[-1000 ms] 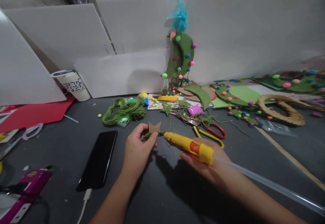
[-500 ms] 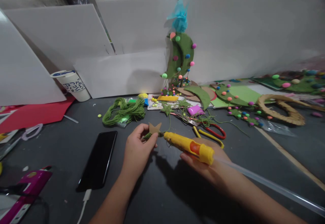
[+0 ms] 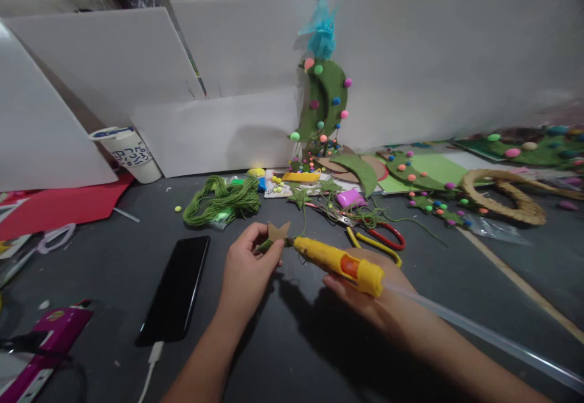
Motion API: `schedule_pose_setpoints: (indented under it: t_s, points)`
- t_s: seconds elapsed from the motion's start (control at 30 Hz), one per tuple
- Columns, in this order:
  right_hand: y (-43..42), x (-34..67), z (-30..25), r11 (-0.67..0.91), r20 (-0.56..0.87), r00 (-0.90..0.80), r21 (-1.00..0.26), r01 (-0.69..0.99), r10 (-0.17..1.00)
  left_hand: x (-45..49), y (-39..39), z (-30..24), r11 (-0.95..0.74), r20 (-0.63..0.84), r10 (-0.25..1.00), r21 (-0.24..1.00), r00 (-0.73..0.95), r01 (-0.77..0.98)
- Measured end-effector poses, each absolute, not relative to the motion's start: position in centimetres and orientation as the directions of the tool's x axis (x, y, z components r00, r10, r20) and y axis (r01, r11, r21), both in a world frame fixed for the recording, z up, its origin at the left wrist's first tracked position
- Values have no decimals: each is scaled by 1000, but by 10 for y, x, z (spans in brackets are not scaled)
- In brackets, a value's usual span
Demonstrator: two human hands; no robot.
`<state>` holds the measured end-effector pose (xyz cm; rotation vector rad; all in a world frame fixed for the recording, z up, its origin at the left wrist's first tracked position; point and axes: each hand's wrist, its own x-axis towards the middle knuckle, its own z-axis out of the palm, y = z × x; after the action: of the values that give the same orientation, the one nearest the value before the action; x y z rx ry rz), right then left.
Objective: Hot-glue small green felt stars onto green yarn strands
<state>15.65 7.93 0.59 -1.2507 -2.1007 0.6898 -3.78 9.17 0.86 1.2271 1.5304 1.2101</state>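
Note:
Between thumb and fingers, my left hand point(image 3: 250, 260) pinches a small cardboard star point(image 3: 278, 231) with green felt showing beneath it. My right hand point(image 3: 365, 287) is wrapped round a yellow hot glue gun point(image 3: 337, 263), its grip mostly hidden. A long clear glue stick point(image 3: 474, 327) sticks out of the gun's back end. The nozzle is at the star's right side; whether it touches cannot be told. A strand of green yarn runs up from near the star towards green felt stars point(image 3: 300, 196). Scissors point(image 3: 387, 234) with red and yellow handles lie just beyond my right hand.
A black phone point(image 3: 176, 290) with a white cable lies left of my left arm. Behind are a green yarn skein point(image 3: 221, 201) and a felt crescent decoration point(image 3: 335, 95) with pompoms against white boards. A magenta power strip point(image 3: 61, 342) is at lower left, a straw-coloured ring point(image 3: 474, 193) at right.

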Motion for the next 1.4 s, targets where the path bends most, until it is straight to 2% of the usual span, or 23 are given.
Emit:
schedule_pose_setpoints:
  t_s: [0.5, 1.1, 1.27, 1.4]
  points:
    - [81, 154, 15, 440, 203, -419, -659, 610, 885, -38, 93, 11, 66, -16, 975, 973, -221, 219]
    - [78, 151, 15, 432, 153, -442, -631, 644, 884, -39, 93, 7, 56, -20, 975, 986, -223, 156]
    - [79, 151, 19, 470, 132, -501, -605, 642, 855, -42, 94, 6, 38, -5, 968, 991, -253, 126]
    - [82, 154, 18, 525, 108, -611, -642, 560, 784, -51, 98, 6, -11, 20, 952, 999, -306, 31]
